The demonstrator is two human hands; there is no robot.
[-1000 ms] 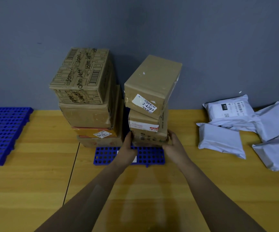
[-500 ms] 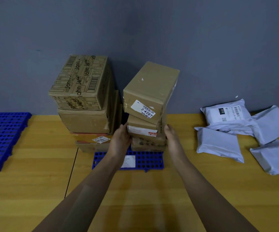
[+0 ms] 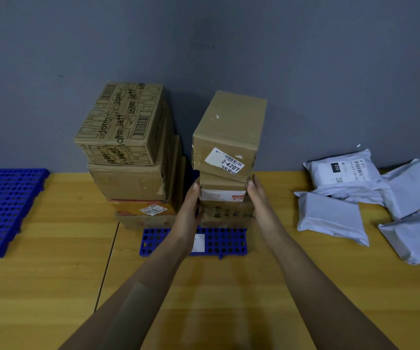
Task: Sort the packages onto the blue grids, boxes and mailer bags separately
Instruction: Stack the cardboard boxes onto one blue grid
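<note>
Two bare forearms reach forward over the wooden worktop [image 3: 52, 286]. Just beyond them lies a small blue grid [image 3: 229, 242] with a white slip [image 3: 200, 242] on its front strip, partly hidden by the left wrist.

On the back part of this grid stands a narrow stack of three cardboard boxes. The left hand [image 3: 191, 205] lies flat against the stack's left side and the right hand [image 3: 255, 198] against its right side. Neither grip closes round anything: the palms press inward with the fingers straight and pointing up.

The bottom box [image 3: 226, 215] is blurred. The middle box [image 3: 222, 194] carries a white and red label, and the fingertips reach about its level. The top box [image 3: 229, 127] is the largest of the three, sits skewed over the other two, and has a label reading 2-4207 on its front.

Just to the left rises a wider pile of boxes, with an orange box [image 3: 138, 207] bearing a 9140 sticker low down and a printed box [image 3: 120, 125] marked John Jeff on top. Whether this pile stands on the grid cannot be told.

At the far left a second blue grid [image 3: 2, 210] lies on the worktop, well apart. To the right, four pale mailer bags [image 3: 330, 218] lie in a loose heap straight on the worktop. A grey wall [image 3: 304, 59] stands behind everything.
</note>
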